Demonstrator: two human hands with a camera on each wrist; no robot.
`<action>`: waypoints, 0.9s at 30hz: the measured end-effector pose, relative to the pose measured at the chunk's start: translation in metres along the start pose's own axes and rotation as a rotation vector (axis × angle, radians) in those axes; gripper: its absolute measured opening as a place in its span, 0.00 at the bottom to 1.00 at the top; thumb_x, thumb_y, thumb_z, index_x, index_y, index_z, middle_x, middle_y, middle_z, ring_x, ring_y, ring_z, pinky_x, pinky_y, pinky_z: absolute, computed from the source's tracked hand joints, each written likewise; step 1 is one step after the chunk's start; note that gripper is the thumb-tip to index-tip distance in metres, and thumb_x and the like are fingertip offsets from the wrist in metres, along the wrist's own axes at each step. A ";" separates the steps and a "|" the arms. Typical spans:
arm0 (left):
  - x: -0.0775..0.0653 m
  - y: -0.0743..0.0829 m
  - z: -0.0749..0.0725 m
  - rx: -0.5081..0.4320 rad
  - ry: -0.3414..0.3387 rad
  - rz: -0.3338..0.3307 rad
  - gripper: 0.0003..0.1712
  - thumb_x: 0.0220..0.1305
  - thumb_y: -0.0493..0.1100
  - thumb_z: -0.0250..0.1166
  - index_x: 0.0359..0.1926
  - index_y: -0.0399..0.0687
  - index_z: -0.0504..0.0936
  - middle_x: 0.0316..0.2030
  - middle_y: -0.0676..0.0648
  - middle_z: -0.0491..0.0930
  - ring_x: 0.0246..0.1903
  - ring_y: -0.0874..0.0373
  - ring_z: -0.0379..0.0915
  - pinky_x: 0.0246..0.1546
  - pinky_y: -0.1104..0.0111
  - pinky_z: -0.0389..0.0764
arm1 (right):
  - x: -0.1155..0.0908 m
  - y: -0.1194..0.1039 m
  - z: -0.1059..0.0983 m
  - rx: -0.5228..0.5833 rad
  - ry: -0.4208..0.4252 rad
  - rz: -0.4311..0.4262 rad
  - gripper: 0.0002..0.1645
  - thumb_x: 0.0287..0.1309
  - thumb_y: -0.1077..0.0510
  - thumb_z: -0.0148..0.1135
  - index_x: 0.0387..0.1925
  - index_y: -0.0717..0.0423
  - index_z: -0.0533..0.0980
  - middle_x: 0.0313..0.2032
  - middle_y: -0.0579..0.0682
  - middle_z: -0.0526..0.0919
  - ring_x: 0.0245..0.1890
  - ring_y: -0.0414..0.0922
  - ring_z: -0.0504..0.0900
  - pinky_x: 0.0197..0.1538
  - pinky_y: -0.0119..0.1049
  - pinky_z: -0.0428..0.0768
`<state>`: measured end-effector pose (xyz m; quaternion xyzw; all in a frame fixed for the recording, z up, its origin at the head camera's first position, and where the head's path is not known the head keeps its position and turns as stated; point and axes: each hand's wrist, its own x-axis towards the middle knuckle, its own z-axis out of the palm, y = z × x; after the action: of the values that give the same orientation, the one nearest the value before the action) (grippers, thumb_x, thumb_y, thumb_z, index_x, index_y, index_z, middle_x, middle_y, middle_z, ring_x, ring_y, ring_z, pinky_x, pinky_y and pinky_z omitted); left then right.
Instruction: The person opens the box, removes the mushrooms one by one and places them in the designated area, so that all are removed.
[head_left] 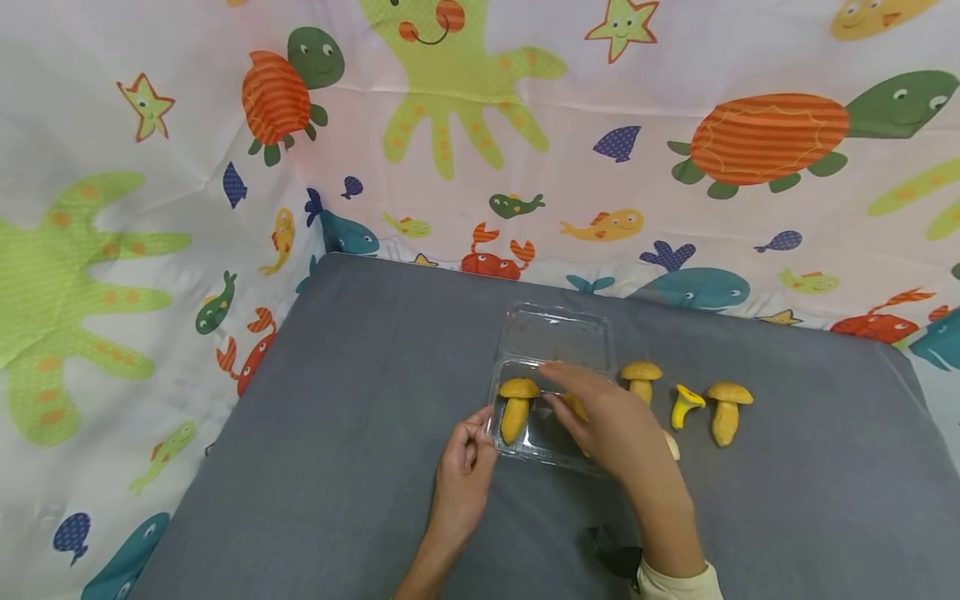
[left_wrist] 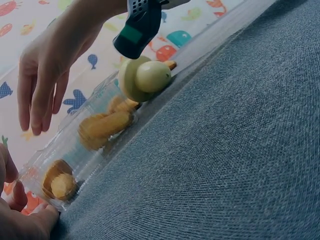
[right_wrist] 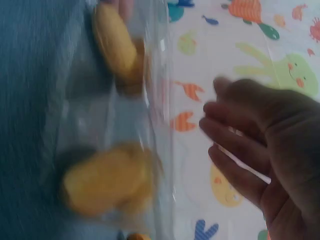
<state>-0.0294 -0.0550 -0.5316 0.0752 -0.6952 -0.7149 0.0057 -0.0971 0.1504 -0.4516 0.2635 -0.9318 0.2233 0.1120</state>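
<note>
A hinged clear plastic container [head_left: 555, 337] lies on the grey cloth with its lid folded back. My left hand [head_left: 467, 471] grips the near left edge of its base between thumb and fingers. One toy mushroom [head_left: 517, 410] with a yellow-brown cap lies in the left side of the base. A second mushroom [right_wrist: 107, 180] lies in the right side, mostly covered by my right hand [head_left: 603, 412] in the head view. That hand hovers over the base, fingers loosely extended and holding nothing, as the right wrist view [right_wrist: 245, 140] confirms.
Right of the container lie a brown-capped mushroom [head_left: 641, 372], a yellow trumpet-shaped mushroom [head_left: 686, 405] and another brown-capped one [head_left: 726, 412]. A pale mushroom [left_wrist: 150, 77] is partly behind my right forearm in the head view. A patterned curtain [head_left: 465, 100] borders the table's back and left.
</note>
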 end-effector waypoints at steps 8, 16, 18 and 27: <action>-0.001 0.001 0.000 -0.038 -0.010 0.020 0.05 0.78 0.33 0.55 0.40 0.39 0.72 0.71 0.43 0.75 0.62 0.47 0.71 0.52 0.71 0.72 | 0.011 -0.008 0.018 0.011 -0.058 0.018 0.28 0.63 0.55 0.76 0.64 0.52 0.82 0.56 0.50 0.89 0.53 0.50 0.89 0.51 0.50 0.86; 0.000 0.001 0.000 -0.035 -0.002 0.012 0.05 0.77 0.32 0.56 0.39 0.38 0.72 0.71 0.43 0.74 0.62 0.49 0.72 0.54 0.73 0.72 | 0.016 -0.012 0.032 0.027 -0.110 0.035 0.26 0.63 0.56 0.77 0.62 0.51 0.83 0.57 0.49 0.88 0.52 0.49 0.89 0.49 0.50 0.86; -0.001 0.000 0.001 -0.035 0.000 0.009 0.05 0.77 0.32 0.56 0.39 0.39 0.72 0.71 0.43 0.75 0.63 0.49 0.72 0.55 0.72 0.73 | 0.015 -0.014 0.035 0.032 -0.117 0.043 0.26 0.63 0.56 0.77 0.61 0.52 0.83 0.57 0.49 0.88 0.52 0.49 0.89 0.50 0.50 0.86; 0.000 0.000 0.002 -0.039 0.006 0.017 0.04 0.77 0.32 0.56 0.39 0.39 0.73 0.71 0.42 0.75 0.69 0.50 0.69 0.60 0.73 0.72 | 0.016 -0.013 0.038 0.032 -0.118 0.077 0.25 0.62 0.57 0.77 0.61 0.50 0.84 0.56 0.48 0.89 0.49 0.49 0.89 0.48 0.49 0.86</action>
<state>-0.0294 -0.0527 -0.5318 0.0711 -0.6816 -0.7281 0.0151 -0.1066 0.1151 -0.4752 0.2418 -0.9425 0.2266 0.0437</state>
